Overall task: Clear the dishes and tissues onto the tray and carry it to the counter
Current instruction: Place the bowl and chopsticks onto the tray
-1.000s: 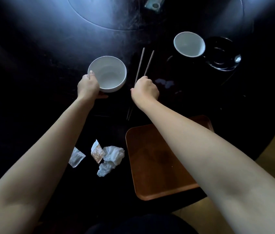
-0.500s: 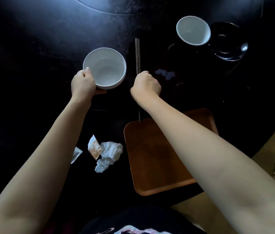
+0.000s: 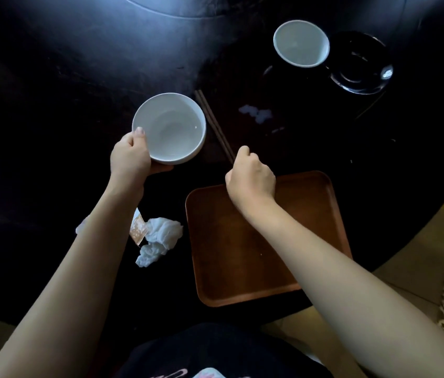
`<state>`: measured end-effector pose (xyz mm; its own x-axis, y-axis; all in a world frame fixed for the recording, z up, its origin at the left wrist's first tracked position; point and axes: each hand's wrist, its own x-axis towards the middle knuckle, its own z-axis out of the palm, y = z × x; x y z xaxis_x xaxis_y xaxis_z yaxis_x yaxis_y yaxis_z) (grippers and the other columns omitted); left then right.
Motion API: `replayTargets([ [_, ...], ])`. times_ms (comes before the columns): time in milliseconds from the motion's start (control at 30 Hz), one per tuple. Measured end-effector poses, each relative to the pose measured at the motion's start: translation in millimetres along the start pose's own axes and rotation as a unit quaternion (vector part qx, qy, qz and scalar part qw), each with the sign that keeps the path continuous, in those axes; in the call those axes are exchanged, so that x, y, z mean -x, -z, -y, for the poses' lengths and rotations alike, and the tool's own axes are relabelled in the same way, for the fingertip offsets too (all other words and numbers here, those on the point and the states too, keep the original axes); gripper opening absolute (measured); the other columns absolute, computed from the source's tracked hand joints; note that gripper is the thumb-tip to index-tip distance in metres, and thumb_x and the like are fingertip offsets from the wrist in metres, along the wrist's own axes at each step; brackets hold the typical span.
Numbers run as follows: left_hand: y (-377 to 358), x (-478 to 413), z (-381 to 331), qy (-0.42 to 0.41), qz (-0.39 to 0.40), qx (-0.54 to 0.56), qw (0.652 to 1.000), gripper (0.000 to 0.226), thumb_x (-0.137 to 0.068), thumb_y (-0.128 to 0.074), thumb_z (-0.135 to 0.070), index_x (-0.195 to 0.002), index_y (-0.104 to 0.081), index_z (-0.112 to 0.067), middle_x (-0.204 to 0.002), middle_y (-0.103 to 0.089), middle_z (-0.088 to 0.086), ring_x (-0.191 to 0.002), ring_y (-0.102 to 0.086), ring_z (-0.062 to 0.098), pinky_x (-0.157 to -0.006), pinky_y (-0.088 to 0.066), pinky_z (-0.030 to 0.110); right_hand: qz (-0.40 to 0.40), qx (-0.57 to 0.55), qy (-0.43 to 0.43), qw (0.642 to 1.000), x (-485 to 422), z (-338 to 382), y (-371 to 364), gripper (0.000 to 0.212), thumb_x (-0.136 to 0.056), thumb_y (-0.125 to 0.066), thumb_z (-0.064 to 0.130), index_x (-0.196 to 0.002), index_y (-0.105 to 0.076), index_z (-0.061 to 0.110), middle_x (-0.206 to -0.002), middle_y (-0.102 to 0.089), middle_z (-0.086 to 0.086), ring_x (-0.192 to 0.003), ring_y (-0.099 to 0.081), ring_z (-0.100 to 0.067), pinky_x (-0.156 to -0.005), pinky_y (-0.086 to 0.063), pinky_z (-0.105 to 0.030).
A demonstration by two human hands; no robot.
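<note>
Beyond the right grip [image 3: 251, 177] — chopsticks [image 3: 213, 124]; left grip [image 3: 131, 156] clasps bowl [image 3: 169, 128].

The tray [image 3: 215, 255] floor lies bare; crumpled tissues [image 3: 158, 241] crowd its left edge.

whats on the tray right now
No dishes or tissues show on the tray: its visible wood is bare. The right hand and forearm, holding the chopsticks, cover part of it, so that strip is hidden.

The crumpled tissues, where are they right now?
In the head view, the crumpled tissues lie on the dark table, just left of the wooden tray, beside a small torn packet and next to the left forearm.
</note>
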<state>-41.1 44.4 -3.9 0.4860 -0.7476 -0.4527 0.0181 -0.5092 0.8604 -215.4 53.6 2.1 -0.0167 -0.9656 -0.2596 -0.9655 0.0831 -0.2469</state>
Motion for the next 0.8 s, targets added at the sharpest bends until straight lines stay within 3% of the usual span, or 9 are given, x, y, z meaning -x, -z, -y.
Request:
replayTargets([
  [100,-1,13,0,0.002,-0.014,0.013,1.0,0.039,-0.098,-0.035,-0.03,-0.118,-0.053,-0.001,-0.111,-0.055,0.015,-0.08,-0.064,0.024,-0.048,-0.058,0.026,0.032,-0.135,-0.036,0.99,4,-19,-3,0.018,-0.091,-0.048,0.012,-0.109,-0.048,0.006,-0.109,-0.062,-0.016,-0.1,-0.059,-0.035,-0.077,-0.046,-0.035],
  [233,-2,31,1,0.003,-0.02,0.013,1.0,0.038,-0.099,-0.035,-0.029,-0.117,-0.053,-0.002,-0.11,-0.056,0.016,-0.079,-0.064,0.022,-0.049,-0.059,0.026,0.055,-0.262,-0.035,0.963,6,-53,-5,0.013,-0.09,-0.055,0.017,-0.102,-0.054,0.013,-0.095,-0.067,-0.011,-0.087,-0.064,-0.026,-0.071,-0.045,-0.026],
  [400,-1,53,12,0.012,-0.036,0.014,0.999,0.04,-0.099,-0.035,-0.028,-0.122,-0.051,0.0,-0.109,-0.055,0.018,-0.075,-0.063,0.022,-0.046,-0.057,0.024,0.019,-0.251,0.057,0.966,10,-100,9,0.016,-0.088,-0.058,0.014,-0.103,-0.059,0.009,-0.096,-0.06,-0.001,-0.088,-0.052,-0.011,-0.074,-0.034,-0.015],
  [567,3,73,22,0.032,-0.058,0.018,0.998,0.039,-0.098,-0.036,-0.029,-0.119,-0.054,-0.001,-0.108,-0.057,0.02,-0.072,-0.063,0.026,-0.045,-0.058,0.027,0.003,-0.221,0.18,0.958,22,-151,14,0.017,-0.085,-0.062,0.007,-0.102,-0.061,0.005,-0.099,-0.064,-0.007,-0.091,-0.054,-0.011,-0.078,-0.029,0.005],
  [667,6,82,30,0.028,-0.071,-0.006,0.997,0.036,-0.098,-0.035,-0.03,-0.114,-0.056,-0.005,-0.099,-0.061,0.017,-0.067,-0.064,0.024,-0.051,-0.059,0.029,0.029,-0.187,0.205,0.96,20,-177,10,0.018,-0.084,-0.063,0.003,-0.102,-0.062,0.001,-0.101,-0.065,-0.014,-0.094,-0.059,-0.021,-0.083,-0.031,0.0],
  [800,5,94,36,0.029,-0.083,-0.029,0.996,0.04,-0.098,-0.034,-0.03,-0.115,-0.056,-0.002,-0.107,-0.062,0.02,-0.086,-0.064,0.033,-0.068,-0.06,0.039,0.09,-0.119,0.261,0.954,17,-191,-3,0.017,-0.084,-0.063,0.003,-0.1,-0.062,0.004,-0.1,-0.063,-0.014,-0.095,-0.061,-0.028,-0.088,-0.043,-0.026],
])
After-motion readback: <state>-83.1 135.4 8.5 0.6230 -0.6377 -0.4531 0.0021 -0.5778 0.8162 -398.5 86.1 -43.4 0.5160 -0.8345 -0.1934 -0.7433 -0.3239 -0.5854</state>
